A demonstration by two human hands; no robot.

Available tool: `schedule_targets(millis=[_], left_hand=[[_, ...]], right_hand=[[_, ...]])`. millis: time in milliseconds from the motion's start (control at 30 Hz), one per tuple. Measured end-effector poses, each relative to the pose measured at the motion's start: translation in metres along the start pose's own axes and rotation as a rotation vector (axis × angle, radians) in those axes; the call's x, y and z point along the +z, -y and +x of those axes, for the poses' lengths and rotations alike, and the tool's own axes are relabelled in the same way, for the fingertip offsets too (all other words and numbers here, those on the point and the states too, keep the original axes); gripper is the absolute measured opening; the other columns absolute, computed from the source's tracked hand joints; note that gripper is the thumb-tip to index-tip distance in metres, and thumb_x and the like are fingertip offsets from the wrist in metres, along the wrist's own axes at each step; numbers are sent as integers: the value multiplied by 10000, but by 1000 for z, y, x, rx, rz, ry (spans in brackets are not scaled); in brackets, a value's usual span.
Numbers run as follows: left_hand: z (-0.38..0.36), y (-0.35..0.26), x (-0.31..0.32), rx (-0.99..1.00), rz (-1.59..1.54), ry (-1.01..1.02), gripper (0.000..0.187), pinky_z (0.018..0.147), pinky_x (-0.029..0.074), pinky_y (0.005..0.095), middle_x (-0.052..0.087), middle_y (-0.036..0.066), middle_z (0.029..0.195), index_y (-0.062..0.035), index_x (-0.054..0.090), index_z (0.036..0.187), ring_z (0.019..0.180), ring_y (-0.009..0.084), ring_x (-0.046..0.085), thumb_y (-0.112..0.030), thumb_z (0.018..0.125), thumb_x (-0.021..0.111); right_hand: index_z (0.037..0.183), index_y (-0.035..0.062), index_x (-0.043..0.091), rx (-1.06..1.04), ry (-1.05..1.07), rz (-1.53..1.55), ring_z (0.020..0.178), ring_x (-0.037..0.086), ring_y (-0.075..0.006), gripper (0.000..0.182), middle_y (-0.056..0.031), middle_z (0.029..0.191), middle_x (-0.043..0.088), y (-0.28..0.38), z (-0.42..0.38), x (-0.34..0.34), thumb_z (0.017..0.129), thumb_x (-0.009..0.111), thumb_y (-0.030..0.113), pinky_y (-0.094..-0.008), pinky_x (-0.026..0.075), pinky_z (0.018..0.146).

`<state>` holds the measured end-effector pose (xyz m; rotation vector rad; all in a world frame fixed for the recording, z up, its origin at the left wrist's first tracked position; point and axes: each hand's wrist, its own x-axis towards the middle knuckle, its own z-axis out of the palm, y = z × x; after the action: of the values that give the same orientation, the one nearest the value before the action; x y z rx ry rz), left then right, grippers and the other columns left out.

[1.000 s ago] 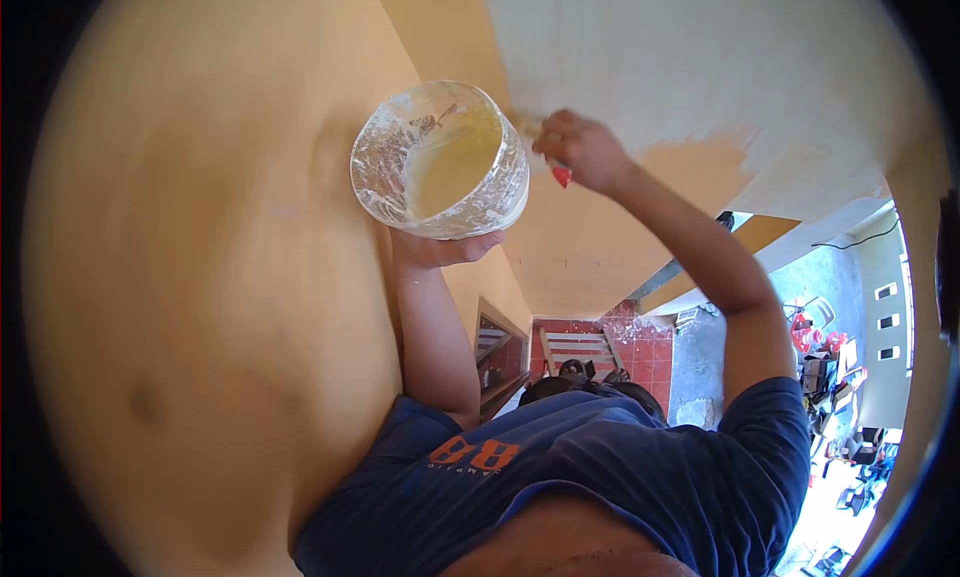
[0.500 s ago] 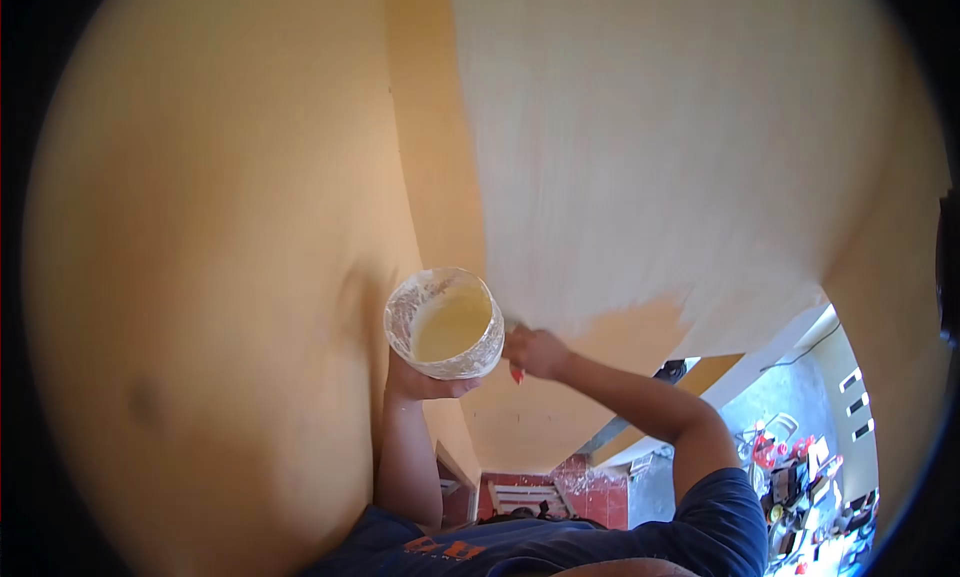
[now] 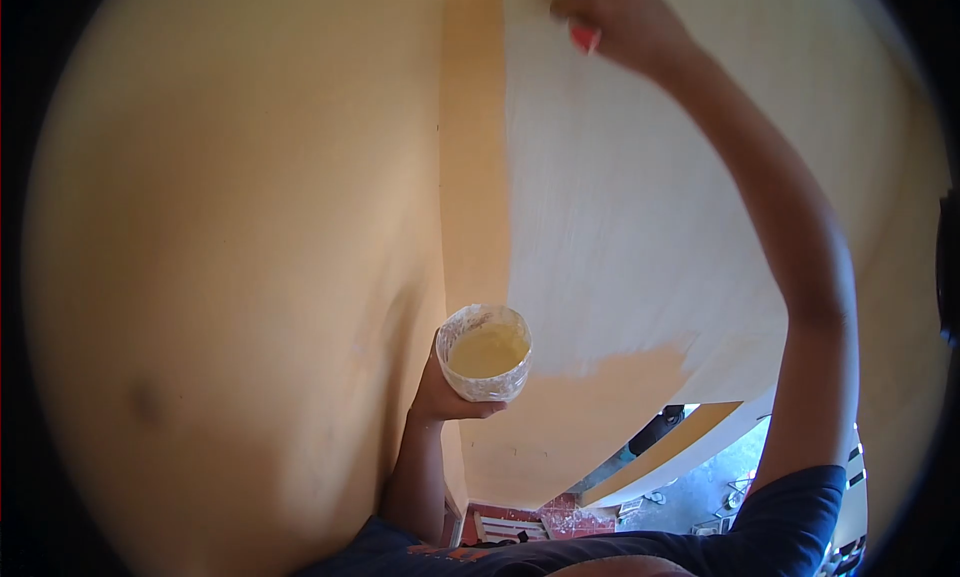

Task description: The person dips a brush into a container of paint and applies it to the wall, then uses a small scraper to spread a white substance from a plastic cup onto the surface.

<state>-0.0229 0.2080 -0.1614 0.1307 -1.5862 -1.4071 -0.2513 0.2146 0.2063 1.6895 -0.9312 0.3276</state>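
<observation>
L fingers [image 3: 488, 410] round tub [image 3: 500, 389]; R fingers [image 3: 574, 7] grip brush [image 3: 585, 39]; shirt print [image 3: 450, 553] illeg.

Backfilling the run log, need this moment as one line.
left hand: holding container of pale-yellow liquid | right hand: top of view, gripping red-ended tool, likely brush | surroundings: pale wall area beside orange strip

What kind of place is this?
Probably a room being painted: the orange wall is partly covered by a pale coat, the left hand holds a messy tub, and white specks dot the red tiles.
</observation>
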Motion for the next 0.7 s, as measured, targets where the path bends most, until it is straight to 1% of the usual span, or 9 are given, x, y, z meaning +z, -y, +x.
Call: schedule_targets(millis=[100, 133, 167, 267, 333, 433, 500, 600, 700], left_hand=[[1, -4, 2, 31, 9, 4, 965, 965, 392, 376, 532, 83, 1179, -33, 359, 1276, 1124, 189, 498, -131, 459, 863], [2, -3, 1, 52, 4, 10, 965, 965, 392, 376, 532, 83, 1179, -33, 359, 1276, 1124, 189, 498, -131, 459, 863], [3, -3, 1, 55, 4, 33, 956, 962, 394, 371, 533, 81, 1176, -33, 362, 1274, 1118, 186, 499, -133, 464, 860], [3, -3, 2, 83, -12, 72, 935, 956, 399, 364, 534, 77, 1172, -34, 371, 1267, 1108, 183, 504, -138, 474, 853], [6, -4, 0, 98, -32, 101, 910, 950, 405, 359, 536, 75, 1170, -34, 383, 1260, 1099, 184, 511, -144, 485, 847], [6, -3, 1, 109, -25, 82, 947, 970, 390, 377, 518, 85, 1198, -37, 356, 1272, 1136, 200, 489, -146, 479, 864], [3, 3, -2, 104, 48, 58, 979, 988, 375, 400, 496, 104, 1227, -35, 335, 1278, 1175, 220, 464, -149, 471, 878], [5, -1, -1, 98, 31, 90, 967, 979, 388, 404, 502, 113, 1216, -26, 333, 1268, 1167, 221, 472, -156, 480, 878], [2, 5, -3, 102, 53, 66, 942, 960, 408, 401, 508, 119, 1203, -23, 343, 1249, 1145, 222, 489, -164, 487, 878]], right_hand=[[888, 121, 628, -2, 289, 26, 925, 563, -234, 167, -41, 1030, 579, 56, -52, 53, 733, 601, 178, -337, 508, 697], [871, 135, 622, -321, 168, -15, 916, 563, -227, 151, -47, 1013, 578, 77, -84, 77, 728, 599, 173, -322, 513, 699], [851, 139, 614, -366, 167, 96, 897, 564, -227, 131, -41, 964, 571, 109, -114, 88, 723, 594, 164, -318, 516, 708], [792, 125, 587, -390, 432, 425, 880, 573, -217, 47, -39, 944, 545, 176, -175, 96, 774, 561, 159, -312, 533, 588], [828, 124, 579, -334, 568, 590, 890, 570, -222, 57, -31, 937, 541, 171, -168, 79, 786, 568, 161, -345, 539, 623], [1080, 113, 604, -137, 285, 487, 832, 583, -236, 354, -60, 952, 612, 105, -110, 46, 726, 606, 115, -359, 523, 679], [1167, 114, 563, 96, 101, 389, 858, 585, -273, 380, -86, 1037, 621, 46, -62, 13, 788, 591, 123, -351, 510, 743], [1013, 58, 626, 28, -283, 143, 802, 611, -315, 222, -102, 1009, 635, -37, -2, -26, 794, 599, 84, -363, 518, 723], [959, 74, 621, 11, -383, 2, 791, 594, -309, 175, -92, 910, 606, -76, 49, -53, 792, 572, 67, -371, 498, 666]])
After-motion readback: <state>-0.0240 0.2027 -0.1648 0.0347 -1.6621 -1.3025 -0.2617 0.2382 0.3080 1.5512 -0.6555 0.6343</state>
